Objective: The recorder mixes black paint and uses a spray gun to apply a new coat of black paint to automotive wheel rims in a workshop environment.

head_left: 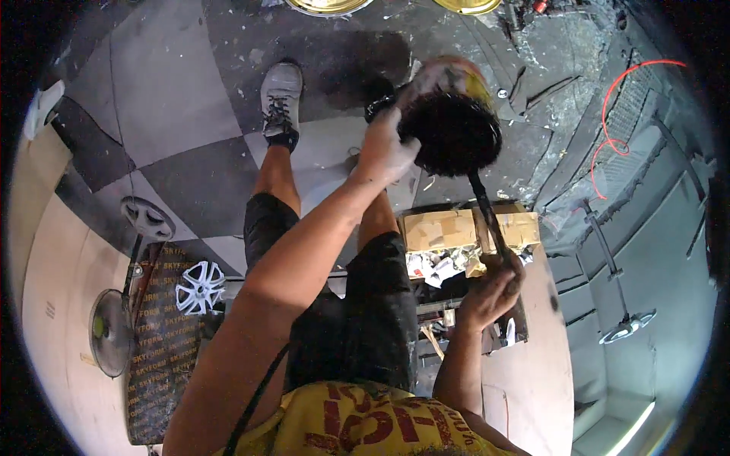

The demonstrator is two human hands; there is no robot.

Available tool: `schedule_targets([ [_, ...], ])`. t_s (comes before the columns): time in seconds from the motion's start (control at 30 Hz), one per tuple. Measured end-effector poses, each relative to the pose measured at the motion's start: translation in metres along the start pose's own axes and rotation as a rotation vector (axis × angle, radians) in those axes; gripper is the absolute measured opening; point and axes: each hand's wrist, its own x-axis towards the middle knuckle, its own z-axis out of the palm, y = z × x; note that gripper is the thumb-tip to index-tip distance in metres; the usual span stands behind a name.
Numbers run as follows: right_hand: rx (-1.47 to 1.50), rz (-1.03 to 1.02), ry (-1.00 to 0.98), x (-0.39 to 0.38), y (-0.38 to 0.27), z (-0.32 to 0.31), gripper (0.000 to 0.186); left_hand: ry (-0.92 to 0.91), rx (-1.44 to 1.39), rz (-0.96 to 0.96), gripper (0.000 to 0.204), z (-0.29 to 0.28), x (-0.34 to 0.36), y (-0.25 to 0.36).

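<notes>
A round, paint-stained container [449, 129] with a black-coated interior is tilted toward me, its outside mottled pinkish and yellow. My left hand [391, 148] grips its left side, fingers partly hidden. A dark paint-covered stick [487, 205] runs from the container's lower rim, with its upper end hidden or indistinct against the black. My right hand [494, 292] is wrapped round the stick's near end. My legs and a grey shoe [280, 95] are below the container, on the checked grey floor [175, 68].
Silver wheels [199, 287] on stands stand left, near a fan [108, 330]. Cardboard boxes [437, 232] with scraps are right of my legs. A red hose [612, 140] and another stand [608, 258] are at the right. Gold wheels [327, 6] lie at the top edge.
</notes>
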Motion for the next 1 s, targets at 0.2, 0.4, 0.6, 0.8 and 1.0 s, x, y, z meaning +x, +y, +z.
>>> schedule_targets([
  [0.2, 0.455, 0.337, 0.279, 0.009, 0.004, -0.025, 0.036, 0.334, 0.242, 0.072, 0.047, -0.039, 0.021, -0.026],
  [0.4, -0.435, 0.106, 0.024, 0.017, 0.086, 0.025, 0.024, 0.312, 0.059, 0.023, 0.065, -0.067, 0.029, -0.021],
  [0.6, 0.419, 0.485, -0.155, 0.029, 0.165, 0.199, 0.03, 0.292, 0.081, 0.079, 0.066, -0.071, 0.028, -0.027],
  [0.8, 0.325, 0.387, -0.333, 0.076, 0.283, 0.292, 0.039, 0.213, -0.076, -0.037, 0.046, -0.041, 0.025, -0.015],
  [1.0, -0.522, 0.091, -0.358, 0.073, 0.261, 0.328, 0.046, 0.233, -0.026, 0.069, 0.053, -0.054, 0.019, -0.038],
])
